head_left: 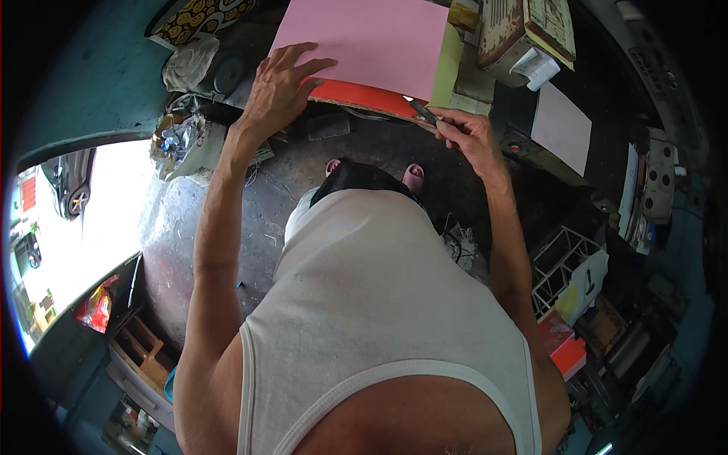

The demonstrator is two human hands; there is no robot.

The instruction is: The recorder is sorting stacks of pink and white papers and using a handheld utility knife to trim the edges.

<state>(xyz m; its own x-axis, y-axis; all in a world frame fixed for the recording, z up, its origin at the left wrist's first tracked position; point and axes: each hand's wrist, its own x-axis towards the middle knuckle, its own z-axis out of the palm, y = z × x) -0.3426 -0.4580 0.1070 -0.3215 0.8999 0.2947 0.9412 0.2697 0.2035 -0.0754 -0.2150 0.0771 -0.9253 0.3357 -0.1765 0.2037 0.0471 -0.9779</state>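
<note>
A large pink sheet (pixel 371 45) lies flat on the bench ahead of me. Under its near edge shows a red sheet (pixel 356 96), and yellow-green paper (pixel 449 64) sticks out along the right side. My left hand (pixel 284 80) rests on the left part of the pink sheet, fingers spread and stretched out. Near the red sheet's right end, my right hand (pixel 466 135) grips a dark-handled utility knife (pixel 422 111). The knife's pale blade tip points up and left, over the red strip. Whether the tip touches the sheet I cannot tell.
A rusty metal box (pixel 523 34) stands right of the sheets, with a white roll (pixel 542 73) beside it. A pale sheet (pixel 561 127) lies farther right. A bag of crumpled wrappers (pixel 180 136) hangs at the left. A white wire rack (pixel 565 269) is at my lower right.
</note>
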